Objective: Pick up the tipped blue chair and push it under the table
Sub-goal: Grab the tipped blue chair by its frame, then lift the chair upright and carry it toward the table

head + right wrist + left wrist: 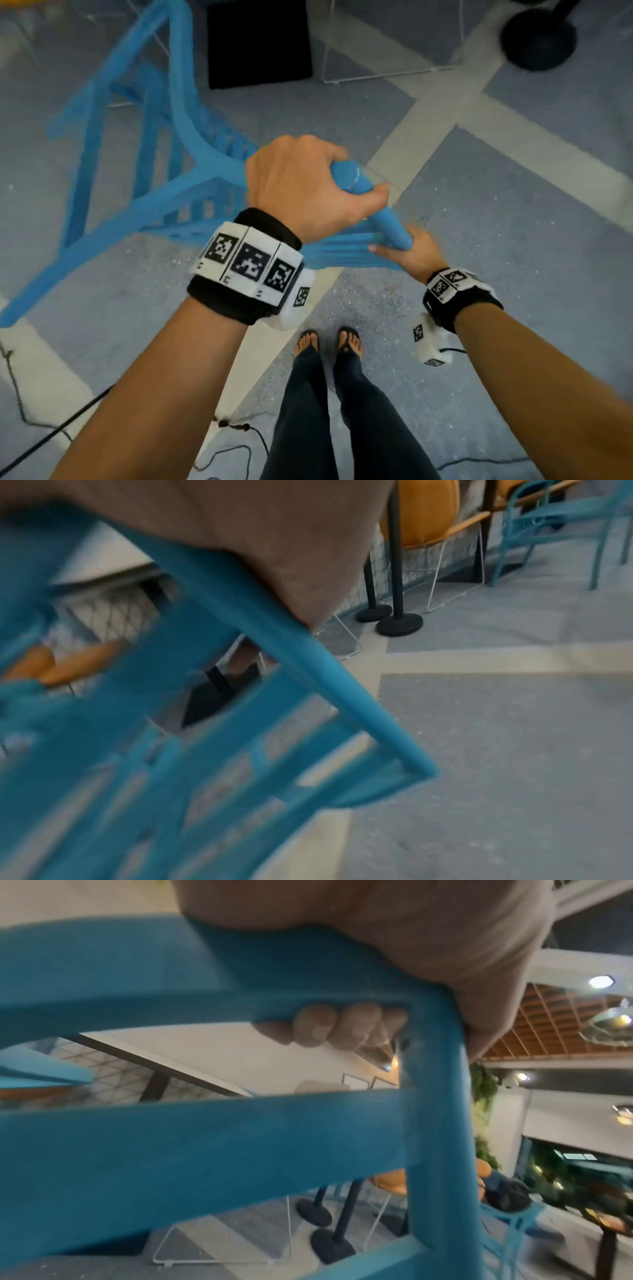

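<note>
At six o'clock in the head view, the person's feet [327,342] stand on the grey floor [496,212]. Above them the left hand [301,185] is clenched around the top rail of the blue chair [144,144], fingers [339,1026] hooked under it. At three o'clock, the right hand [407,253] grasps the same backrest lower down, probably to steady the tilt. The chair leans away toward eleven o'clock, not yet upright. Black post bases [537,37] stand at one o'clock; no tabletop is clearly visible.
</note>
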Demonstrator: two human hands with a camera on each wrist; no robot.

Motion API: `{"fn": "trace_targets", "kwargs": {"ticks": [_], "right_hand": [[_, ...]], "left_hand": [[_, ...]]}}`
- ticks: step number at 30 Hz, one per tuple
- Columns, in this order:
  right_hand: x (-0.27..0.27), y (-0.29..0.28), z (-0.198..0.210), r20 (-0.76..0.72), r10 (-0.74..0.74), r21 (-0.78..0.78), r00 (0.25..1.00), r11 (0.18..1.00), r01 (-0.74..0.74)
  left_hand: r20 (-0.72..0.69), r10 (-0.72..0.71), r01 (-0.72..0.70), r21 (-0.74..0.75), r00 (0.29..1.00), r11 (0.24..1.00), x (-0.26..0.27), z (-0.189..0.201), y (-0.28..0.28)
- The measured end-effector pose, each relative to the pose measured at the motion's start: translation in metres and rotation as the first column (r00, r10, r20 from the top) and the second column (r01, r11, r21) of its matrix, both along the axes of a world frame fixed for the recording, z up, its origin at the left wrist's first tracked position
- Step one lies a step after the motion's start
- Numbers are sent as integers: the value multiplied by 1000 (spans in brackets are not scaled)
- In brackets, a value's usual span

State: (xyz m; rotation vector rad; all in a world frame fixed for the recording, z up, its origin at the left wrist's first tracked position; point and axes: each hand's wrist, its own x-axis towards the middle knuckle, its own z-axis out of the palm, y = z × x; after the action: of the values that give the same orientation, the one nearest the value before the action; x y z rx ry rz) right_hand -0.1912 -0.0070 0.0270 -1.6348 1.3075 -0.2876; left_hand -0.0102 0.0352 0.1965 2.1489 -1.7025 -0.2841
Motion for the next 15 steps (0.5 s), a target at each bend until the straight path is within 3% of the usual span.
{"fn": "trace_targets", "kwargs": {"ticks": [2,4,8,12,15], "right_hand": [[-3,0,5,-80,49,-61,996,997,-54],[3,5,17,-41,45,-135,998,990,-51],[25,14,67,-16,13,-325,1000,946,-17],[49,22,136,-98,33,-561,995,824,-83],[72,42,184,-178,56,-653,982,740,-161]], "left_hand": [[-9,48,-49,-77,999,996,8,16,13],[-41,82,-87,-139,996,986,18,29,27],[-244,73,-151,-319,967,936,54,60,62],[-413,15,-238,-494,911,836,90,86,107],[-512,25,-359,-565,858,743,117,92,151]]}}
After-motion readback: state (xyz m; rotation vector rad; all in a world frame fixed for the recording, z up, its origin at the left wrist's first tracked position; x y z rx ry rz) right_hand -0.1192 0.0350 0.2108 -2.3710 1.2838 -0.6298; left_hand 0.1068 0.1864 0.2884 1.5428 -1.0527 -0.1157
